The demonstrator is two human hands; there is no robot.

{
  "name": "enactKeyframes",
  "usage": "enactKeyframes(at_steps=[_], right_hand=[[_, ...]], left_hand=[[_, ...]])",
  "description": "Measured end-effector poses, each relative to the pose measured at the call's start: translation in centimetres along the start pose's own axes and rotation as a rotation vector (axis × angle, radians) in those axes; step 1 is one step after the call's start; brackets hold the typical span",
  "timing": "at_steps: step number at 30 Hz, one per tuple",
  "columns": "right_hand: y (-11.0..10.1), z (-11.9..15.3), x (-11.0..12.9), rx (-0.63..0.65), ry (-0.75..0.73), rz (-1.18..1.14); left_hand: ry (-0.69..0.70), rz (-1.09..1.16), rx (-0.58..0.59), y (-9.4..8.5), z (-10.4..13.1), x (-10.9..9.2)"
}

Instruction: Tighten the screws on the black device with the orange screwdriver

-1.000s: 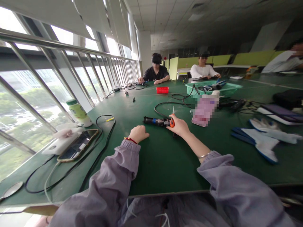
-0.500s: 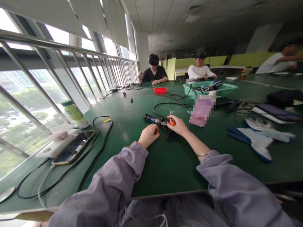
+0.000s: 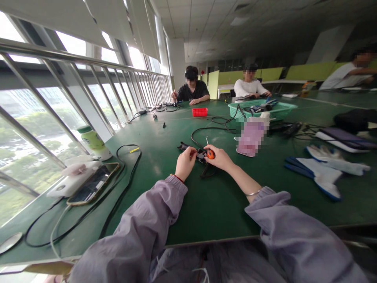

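A black corded device (image 3: 201, 156) lies on the green table in front of me, its inner parts partly exposed. My left hand (image 3: 185, 163) is closed over its left part, thumb and fingertips pinched together at it. Those fingers hide what exactly they pinch. My right hand (image 3: 219, 158) is wrapped round an orange and black screwdriver (image 3: 210, 154), whose thin shaft points up and away from me. The fingertips of this hand also touch the device's right side. Past my left fingers sticks out the device's dark far end (image 3: 182, 146).
A green basket (image 3: 262, 114) holding tools and a red tray (image 3: 200, 112) stand farther back. White-blue gloves (image 3: 319, 173) and a pink phone (image 3: 250, 137) lie right. At left are another phone (image 3: 93, 184), cables and a green-lidded jar (image 3: 93, 142). Several people sit beyond.
My left hand has moved up and onto the device, covering the blue part seen before. My right hand and the screwdriver have shifted slightly left; the shaft tilts more to the left.
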State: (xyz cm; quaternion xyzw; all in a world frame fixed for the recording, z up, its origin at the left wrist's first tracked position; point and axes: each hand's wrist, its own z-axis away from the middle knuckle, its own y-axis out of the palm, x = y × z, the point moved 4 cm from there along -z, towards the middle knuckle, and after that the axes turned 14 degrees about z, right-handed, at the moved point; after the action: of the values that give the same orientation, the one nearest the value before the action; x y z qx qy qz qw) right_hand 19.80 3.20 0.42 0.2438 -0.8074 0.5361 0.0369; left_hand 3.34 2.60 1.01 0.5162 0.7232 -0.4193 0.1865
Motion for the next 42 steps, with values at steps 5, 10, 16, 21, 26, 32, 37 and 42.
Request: enactKeyframes(at_steps=[5, 10, 16, 21, 26, 32, 37, 42], right_hand=[[0.2, 0.0, 0.1, 0.006, -0.01, 0.0], [0.3, 0.0, 0.1, 0.012, -0.01, 0.003], [0.3, -0.2, 0.1, 0.02, -0.007, 0.01], [0.3, -0.2, 0.2, 0.022, -0.005, 0.014], [0.2, -0.1, 0.4, 0.02, -0.008, 0.019], [0.2, -0.1, 0.5, 0.019, -0.01, 0.023], [0.1, 0.0, 0.4, 0.02, -0.017, 0.015], [0.0, 0.0, 0.3, 0.021, -0.009, 0.007]], left_hand=[[-0.023, 0.046, -0.006, 0.5, 0.0, 0.2], [-0.049, 0.123, -0.007, 0.5, 0.1, 0.5], [-0.069, 0.149, -0.001, 0.4, 0.1, 0.2], [-0.067, 0.139, -0.002, 0.6, 0.0, 0.3], [-0.058, 0.114, -0.025, 0.9, -0.1, 0.2], [-0.162, -0.099, -0.025, 0.8, 0.1, -0.1], [0.123, -0.373, 0.027, 0.3, 0.2, -1.6], [0.354, -0.561, 0.241, 1.2, 0.7, -2.2]])
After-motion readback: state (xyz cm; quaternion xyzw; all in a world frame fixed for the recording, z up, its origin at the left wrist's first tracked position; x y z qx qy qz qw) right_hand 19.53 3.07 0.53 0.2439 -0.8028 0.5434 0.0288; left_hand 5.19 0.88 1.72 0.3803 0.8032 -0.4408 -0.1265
